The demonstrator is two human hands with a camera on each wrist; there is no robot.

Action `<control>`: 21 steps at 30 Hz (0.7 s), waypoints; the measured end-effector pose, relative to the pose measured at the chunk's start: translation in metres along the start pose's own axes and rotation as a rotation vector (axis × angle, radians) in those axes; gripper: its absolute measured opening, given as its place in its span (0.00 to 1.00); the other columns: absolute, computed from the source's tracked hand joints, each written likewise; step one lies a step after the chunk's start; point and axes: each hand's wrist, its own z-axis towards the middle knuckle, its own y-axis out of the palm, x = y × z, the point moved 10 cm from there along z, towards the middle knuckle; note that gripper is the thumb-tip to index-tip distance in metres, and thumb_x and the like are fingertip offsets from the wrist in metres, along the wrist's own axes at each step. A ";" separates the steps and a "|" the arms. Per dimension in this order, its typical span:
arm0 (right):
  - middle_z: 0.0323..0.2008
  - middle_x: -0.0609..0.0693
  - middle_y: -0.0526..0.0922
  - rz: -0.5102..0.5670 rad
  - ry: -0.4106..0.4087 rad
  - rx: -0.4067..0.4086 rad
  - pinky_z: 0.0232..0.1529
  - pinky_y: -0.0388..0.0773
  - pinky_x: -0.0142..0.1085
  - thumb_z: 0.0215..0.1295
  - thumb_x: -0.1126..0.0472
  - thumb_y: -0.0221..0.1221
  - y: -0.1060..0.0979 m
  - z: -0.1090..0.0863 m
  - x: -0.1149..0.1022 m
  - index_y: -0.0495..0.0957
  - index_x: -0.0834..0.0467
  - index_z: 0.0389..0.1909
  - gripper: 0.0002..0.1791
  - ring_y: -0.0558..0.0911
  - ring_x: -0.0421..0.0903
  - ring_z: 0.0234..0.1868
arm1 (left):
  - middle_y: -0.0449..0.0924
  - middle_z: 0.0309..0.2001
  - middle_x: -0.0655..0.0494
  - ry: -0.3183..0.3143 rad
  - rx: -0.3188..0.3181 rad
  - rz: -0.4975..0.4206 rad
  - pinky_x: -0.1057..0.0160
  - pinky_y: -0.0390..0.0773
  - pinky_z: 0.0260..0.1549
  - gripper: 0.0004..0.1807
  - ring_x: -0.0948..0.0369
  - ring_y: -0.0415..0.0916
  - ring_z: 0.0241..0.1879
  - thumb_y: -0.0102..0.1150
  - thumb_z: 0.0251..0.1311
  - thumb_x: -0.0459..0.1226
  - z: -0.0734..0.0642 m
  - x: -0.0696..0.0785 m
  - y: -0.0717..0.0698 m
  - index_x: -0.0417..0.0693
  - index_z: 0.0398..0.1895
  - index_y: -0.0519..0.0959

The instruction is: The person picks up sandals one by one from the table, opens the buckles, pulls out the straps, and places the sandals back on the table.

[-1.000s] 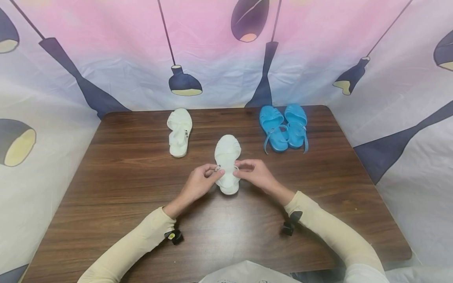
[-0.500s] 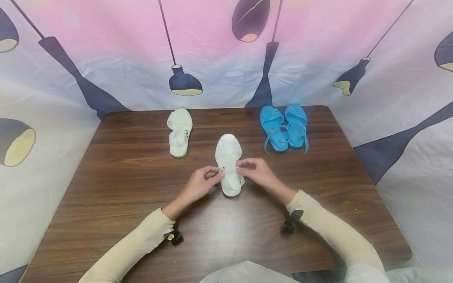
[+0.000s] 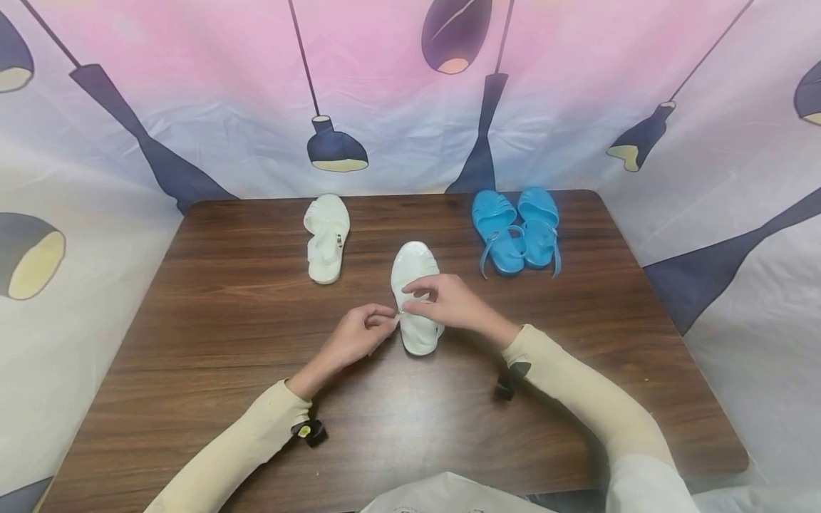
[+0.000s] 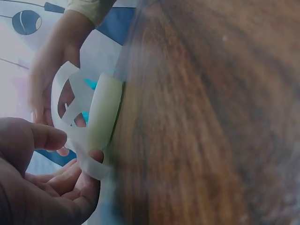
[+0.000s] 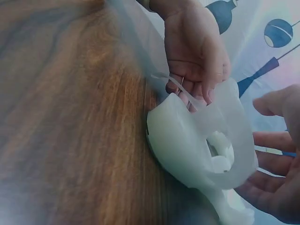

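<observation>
- Head view: has the near sandal (image 3: 413,265) sole down on the table (image 3: 212,399), toe pointing away.
- Pinches a strap (image 3: 397,318) of the near sandal with the left hand (image 3: 355,335), just left of it, with thumb and fingertips nearly together.
- Holds the right hand (image 3: 458,303) over the right side of the near sandal, with thumb and forefinger apart and pointing left, gripping nothing.
- Has the far sandal (image 3: 328,239) left of and beyond the near sandal, with a buckle (image 3: 339,241) on its right side.
- Has the blue pair (image 3: 509,259) right of and beyond the near sandal, side by side.
- Has a cloth (image 3: 398,78) behind the near sandal, past the table, printed with lamps (image 3: 336,149).
- Left wrist view: has the strap between left thumb and fingertips, beside the near sandal; shows the right hand across the near sandal, partly hidden.
- Right wrist view: spreads right thumb and fingers beside the near sandal; cannot tell whether touching it.
</observation>
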 end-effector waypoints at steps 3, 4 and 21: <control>0.47 0.44 0.89 -0.045 -0.026 -0.052 0.50 0.83 0.40 0.66 0.44 0.66 0.008 0.005 -0.006 0.86 0.53 0.52 0.21 0.86 0.44 0.50 | 0.88 0.44 0.48 -0.004 -0.002 0.009 0.64 0.80 0.34 0.17 0.60 0.82 0.31 0.62 0.69 0.41 0.000 -0.001 0.000 0.41 0.54 0.82; 0.47 0.44 0.89 -0.060 -0.033 -0.069 0.50 0.83 0.40 0.66 0.45 0.66 0.011 0.006 -0.007 0.86 0.53 0.51 0.20 0.86 0.44 0.50 | 0.88 0.44 0.48 -0.001 -0.004 0.018 0.64 0.80 0.36 0.16 0.61 0.83 0.33 0.62 0.69 0.41 0.001 0.000 0.000 0.41 0.53 0.82; 0.40 0.42 0.89 -0.089 -0.079 -0.203 0.36 0.80 0.30 0.63 0.58 0.68 0.021 0.013 -0.009 0.88 0.52 0.46 0.11 0.83 0.37 0.37 | 0.84 0.33 0.48 0.016 -0.042 -0.008 0.66 0.77 0.31 0.09 0.62 0.77 0.30 0.59 0.70 0.35 0.009 -0.002 0.001 0.36 0.42 0.84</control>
